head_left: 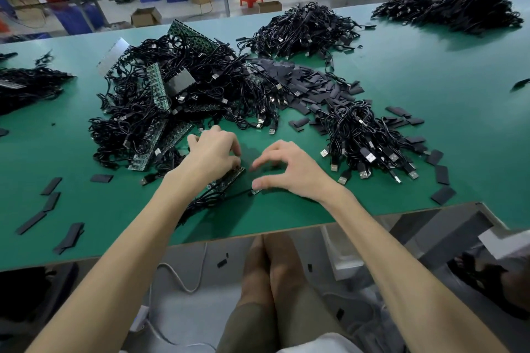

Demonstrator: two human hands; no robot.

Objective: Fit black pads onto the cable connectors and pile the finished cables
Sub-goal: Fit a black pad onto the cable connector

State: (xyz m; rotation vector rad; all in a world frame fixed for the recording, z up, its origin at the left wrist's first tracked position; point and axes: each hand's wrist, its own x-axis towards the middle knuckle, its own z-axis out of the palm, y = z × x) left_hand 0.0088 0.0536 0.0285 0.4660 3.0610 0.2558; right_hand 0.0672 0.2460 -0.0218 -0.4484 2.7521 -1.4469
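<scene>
My left hand (213, 152) has its fingers curled down on a green circuit board strip (233, 178) with black cables trailing from it toward the table's near edge. My right hand (295, 170) hovers just right of it with spread, curved fingers. Its thumb touches a small connector board (256, 191) at the end of one cable. A heap of black pads (315, 80) lies beyond the hands. A pile of black USB cables (370, 135) sits to the right of my right hand.
A big tangle of cables and green board strips (172, 100) fills the green table (430, 80) at left centre. More cable piles lie far back (304, 28), back right (450, 6) and far left (25, 86). Loose pads (51, 198) scatter near the front edge.
</scene>
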